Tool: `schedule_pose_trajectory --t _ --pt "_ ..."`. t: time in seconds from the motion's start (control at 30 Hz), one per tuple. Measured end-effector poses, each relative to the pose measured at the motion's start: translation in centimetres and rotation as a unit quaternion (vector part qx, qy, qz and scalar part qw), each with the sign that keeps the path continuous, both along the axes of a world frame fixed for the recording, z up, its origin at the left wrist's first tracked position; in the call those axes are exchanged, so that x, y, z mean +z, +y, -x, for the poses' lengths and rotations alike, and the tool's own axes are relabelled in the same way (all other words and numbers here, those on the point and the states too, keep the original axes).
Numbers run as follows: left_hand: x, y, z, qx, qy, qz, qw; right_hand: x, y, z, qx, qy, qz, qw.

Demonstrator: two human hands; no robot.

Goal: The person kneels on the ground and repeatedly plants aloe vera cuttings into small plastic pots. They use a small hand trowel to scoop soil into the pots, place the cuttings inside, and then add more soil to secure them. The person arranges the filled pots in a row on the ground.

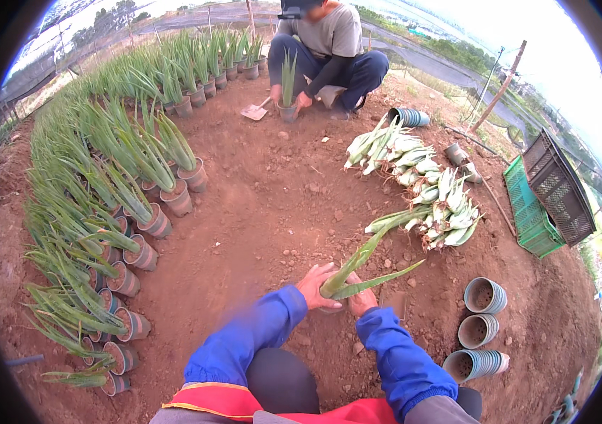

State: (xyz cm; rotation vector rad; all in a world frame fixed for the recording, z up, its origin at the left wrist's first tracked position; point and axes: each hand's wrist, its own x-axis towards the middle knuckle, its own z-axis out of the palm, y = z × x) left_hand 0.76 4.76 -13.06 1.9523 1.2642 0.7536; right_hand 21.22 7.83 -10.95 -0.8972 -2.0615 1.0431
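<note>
A potted aloe plant (356,261) leans to the right in front of my knees, its long green leaves spreading up and outward. My left hand (320,287) wraps the left side of its base, fingers spread around the stem. On the other side, my right hand (361,300) is against the base, its fingers partly covered by a leaf. Only a sliver of the pot (331,310) shows beneath my hands. Just right of my right hand, a flat soil-coloured blade (396,303), perhaps a trowel's, lies on the dirt.
Rows of potted aloes (142,254) curve along the left. Bare-root aloes (438,196) are heaped at right, beyond stacked empty pots (473,364) and a green plastic crate (531,212). Opposite me squats another person (327,37), hands at a potted aloe (288,90) beside a small shovel (255,111).
</note>
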Motion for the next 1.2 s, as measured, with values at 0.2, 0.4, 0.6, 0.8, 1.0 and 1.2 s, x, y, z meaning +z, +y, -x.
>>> schedule_pose_trajectory --t 0.2,0.4,0.6,0.8,1.0,1.2 --pt "-0.5 -0.6 0.5 -0.008 -0.026 -0.009 1.000 -2.3 -1.9 0.5 -0.085 -0.204 -0.084 0.972" --pt "1.4 -0.2 0.7 -0.045 0.034 -0.004 0.998 -1.9 -1.4 1.0 -0.107 -0.210 0.026 0.972" --pt "2.5 -4.8 1.2 0.078 0.104 0.044 0.991 -1.9 -4.9 0.7 -0.149 -0.324 -0.078 0.931" --pt "4.4 -5.0 0.6 0.056 0.252 0.105 0.960 -3.0 -6.0 2.4 -0.178 -0.391 -0.112 0.896" --pt "6.1 -4.7 0.4 0.045 0.304 0.094 0.947 0.5 -6.0 2.4 -0.155 -0.445 -0.080 0.878" --pt "3.6 -8.6 0.7 0.040 0.281 0.032 0.958 0.5 -8.6 3.3 -0.158 -0.481 -0.117 0.855"
